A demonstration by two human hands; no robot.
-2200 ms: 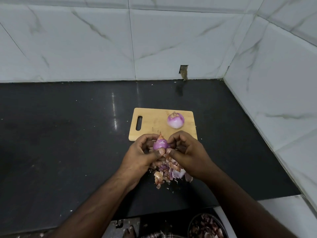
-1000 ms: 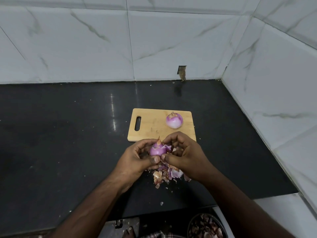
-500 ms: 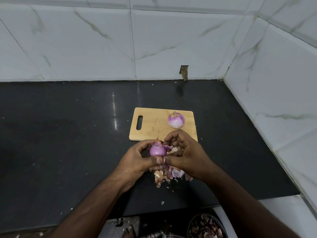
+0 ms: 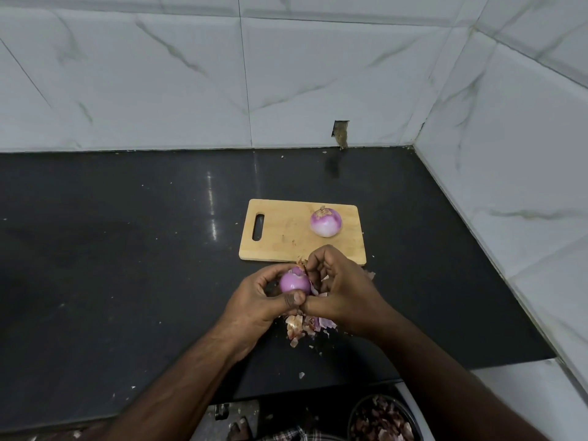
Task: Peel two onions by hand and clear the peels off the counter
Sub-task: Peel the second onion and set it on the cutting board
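Note:
My left hand [image 4: 259, 300] grips a small purple onion [image 4: 294, 282] just above the black counter [image 4: 127, 249], in front of the wooden cutting board [image 4: 280, 237]. My right hand [image 4: 342, 289] is curled against the onion's right side, with its fingertips pinching skin at the onion's top. A peeled onion [image 4: 326, 222], purple on top and white below, sits on the right half of the board. A heap of loose peels [image 4: 305, 326] lies on the counter under my hands, partly hidden by them.
White marble-tiled walls close off the counter at the back and the right. Below the counter's front edge, at the lower right, stands a dark bowl [image 4: 381, 421] holding peels. Small scraps dot the counter near its front edge [image 4: 301, 374].
More skin has come off the held onion, whose smooth purple surface now shows. My right fingers have shifted to the onion's top. The board and the peeled onion have not moved.

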